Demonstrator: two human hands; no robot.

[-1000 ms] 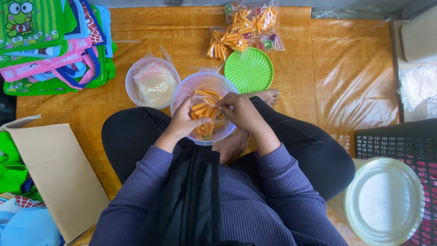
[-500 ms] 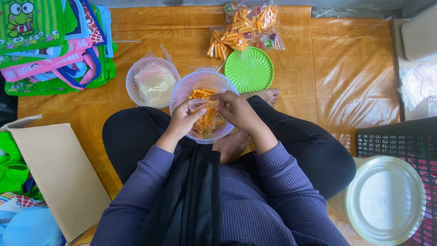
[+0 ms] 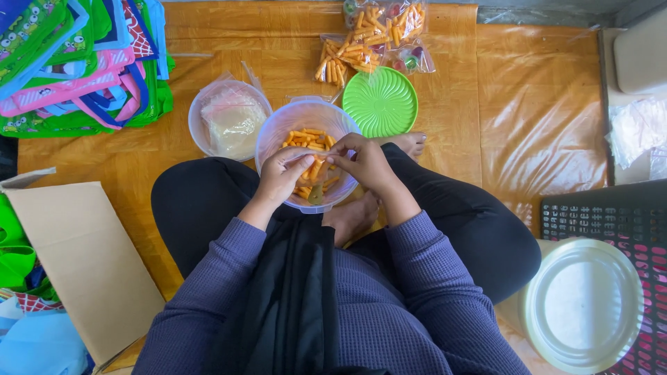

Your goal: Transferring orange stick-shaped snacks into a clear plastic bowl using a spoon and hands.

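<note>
**Orange snacks over a clear bowl**

Orange-brown plastic sheeting (image 3: 542, 125) spread as the floor cover, creased and glossy. Seated cross-legged at its middle, in a purple sweater and black trousers. Clear bowl (image 3: 306, 125) of orange snack sticks (image 3: 306, 139) resting in the lap, just ahead of the bare feet. Left hand (image 3: 281, 177) and right hand (image 3: 365, 163) meeting over the bowl's near side, fingertips pinched on a small clear bag (image 3: 316, 170) holding a few sticks; both sets of fingers curled tight around its top.

Just left of the bowl, a second clear tub (image 3: 229, 118) lined with plastic bags. Just right, touching the bowl's rim, a green ribbed lid (image 3: 381, 101). Filled snack packets (image 3: 372, 35) heaped at the far edge of the sheeting. Bright cloth bags (image 3: 76, 62) stacked at the far left corner. Flat cardboard (image 3: 76, 257) lying at the near left. Pale round lid (image 3: 583, 302) at the near right, beside a black perforated crate (image 3: 611, 208). Beige surface (image 3: 643, 55) past the right edge.
</note>
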